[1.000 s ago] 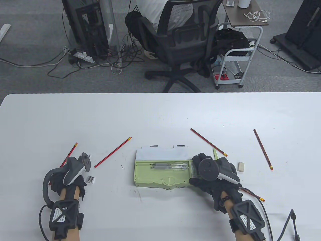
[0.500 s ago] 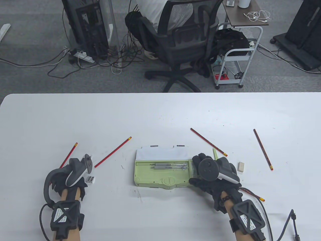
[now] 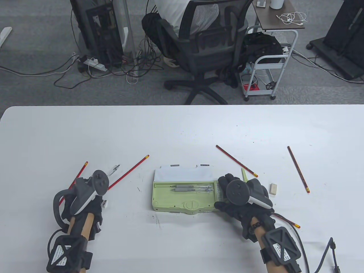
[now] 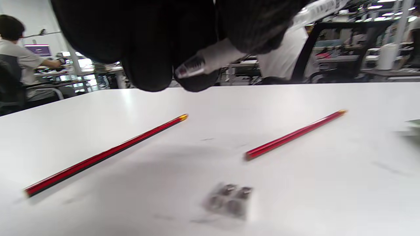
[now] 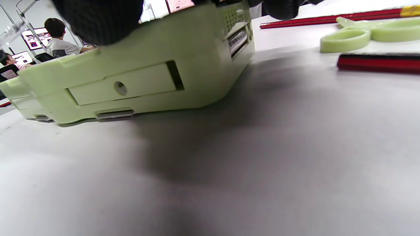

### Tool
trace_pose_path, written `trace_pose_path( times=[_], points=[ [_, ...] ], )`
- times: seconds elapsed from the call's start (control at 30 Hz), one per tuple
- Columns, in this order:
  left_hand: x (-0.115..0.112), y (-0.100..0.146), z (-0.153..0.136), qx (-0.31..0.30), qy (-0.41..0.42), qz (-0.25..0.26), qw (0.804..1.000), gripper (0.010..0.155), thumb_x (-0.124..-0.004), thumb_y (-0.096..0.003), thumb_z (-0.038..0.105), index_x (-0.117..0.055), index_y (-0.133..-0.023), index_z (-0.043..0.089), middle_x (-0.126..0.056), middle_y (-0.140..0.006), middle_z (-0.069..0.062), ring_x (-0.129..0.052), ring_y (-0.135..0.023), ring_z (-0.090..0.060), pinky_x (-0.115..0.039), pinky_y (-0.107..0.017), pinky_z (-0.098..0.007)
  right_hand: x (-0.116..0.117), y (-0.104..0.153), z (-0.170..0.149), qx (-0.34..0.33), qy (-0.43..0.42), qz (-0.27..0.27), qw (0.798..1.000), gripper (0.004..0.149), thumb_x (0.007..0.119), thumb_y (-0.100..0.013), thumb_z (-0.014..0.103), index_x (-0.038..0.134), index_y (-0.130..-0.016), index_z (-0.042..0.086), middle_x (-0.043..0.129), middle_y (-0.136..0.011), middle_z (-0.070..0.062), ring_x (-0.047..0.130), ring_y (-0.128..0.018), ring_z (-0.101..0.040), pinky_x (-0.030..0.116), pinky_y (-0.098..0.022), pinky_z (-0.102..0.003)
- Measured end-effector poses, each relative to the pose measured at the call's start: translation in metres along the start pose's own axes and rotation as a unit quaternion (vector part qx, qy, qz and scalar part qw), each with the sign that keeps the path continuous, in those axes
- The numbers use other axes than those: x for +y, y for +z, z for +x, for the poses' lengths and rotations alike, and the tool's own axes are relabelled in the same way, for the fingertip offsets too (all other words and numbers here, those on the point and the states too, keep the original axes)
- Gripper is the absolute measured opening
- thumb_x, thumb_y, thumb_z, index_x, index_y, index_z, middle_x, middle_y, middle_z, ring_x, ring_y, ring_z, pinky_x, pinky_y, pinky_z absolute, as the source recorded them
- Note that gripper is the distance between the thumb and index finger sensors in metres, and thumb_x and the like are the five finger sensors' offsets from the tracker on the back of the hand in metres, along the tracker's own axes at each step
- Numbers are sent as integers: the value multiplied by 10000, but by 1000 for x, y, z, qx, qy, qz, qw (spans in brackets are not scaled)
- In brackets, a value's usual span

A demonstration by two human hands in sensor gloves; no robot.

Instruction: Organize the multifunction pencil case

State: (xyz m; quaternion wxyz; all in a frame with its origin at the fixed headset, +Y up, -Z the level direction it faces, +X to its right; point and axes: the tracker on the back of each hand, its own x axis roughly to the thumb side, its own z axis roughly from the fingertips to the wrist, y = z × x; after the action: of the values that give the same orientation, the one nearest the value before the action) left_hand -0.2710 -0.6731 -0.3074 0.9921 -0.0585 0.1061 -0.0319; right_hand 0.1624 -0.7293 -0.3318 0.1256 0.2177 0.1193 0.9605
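Your right hand (image 3: 241, 196) grips the green pencil case's (image 3: 182, 196) end so it won't slide, while your left hand (image 3: 85, 199) pinches a clear pen (image 4: 210, 60), probably headed for the tray

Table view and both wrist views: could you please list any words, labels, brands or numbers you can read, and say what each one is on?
None can be read.
Clear pen held by the left hand: dark printed band, blurred.
Red pencils: gold markings along the shaft, too small.
Pencil case lid: two small grey tabs, no legible text.
Wrist straps: white stickers, too small.
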Motion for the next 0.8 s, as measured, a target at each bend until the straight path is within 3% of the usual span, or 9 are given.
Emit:
trace_pose_path(
  times=[0.23,0.43,0.6,0.8],
  points=[
    [20,23,69,-126,38,20,991,459,-690,-558,286,-703,-1017,261,-873,-967,-128,-910,-818,-384,-735,-609,-644,0,1,-5,-3,-19,-9,1000,897,674,-467,513,316,-1114,6,273,-1106,-354,442,-989,-620,451,-704,-690],
    [15,36,133,-210,6,18,978,448,-712,-552,290,-742,-998,252,-884,-957,-117,-918,-806,-373,-737,-611,-641,0,2,-8,-5,-28,-16,999,893,683,-464,518,329,-1114,19,284,-1111,-339,451,-991,-613,456,-703,-688],
    [5,39,175,-247,-29,8,969,444,-729,-547,296,-766,-986,240,-896,-948,-105,-927,-797,-364,-744,-609,-635,0,2,-8,-6,-27,-16,999,894,686,-464,517,331,-1114,17,289,-1110,-341,451,-991,-612,455,-704,-688],
    [-3,37,203,-263,-37,2,964,441,-745,-544,302,-781,-978,234,-908,-937,-97,-935,-789,-355,-749,-607,-632,0,2,-8,-7,-28,-15,999,893,689,-463,518,334,-1114,19,291,-1111,-339,452,-991,-611,455,-704,-688]
  ],
)
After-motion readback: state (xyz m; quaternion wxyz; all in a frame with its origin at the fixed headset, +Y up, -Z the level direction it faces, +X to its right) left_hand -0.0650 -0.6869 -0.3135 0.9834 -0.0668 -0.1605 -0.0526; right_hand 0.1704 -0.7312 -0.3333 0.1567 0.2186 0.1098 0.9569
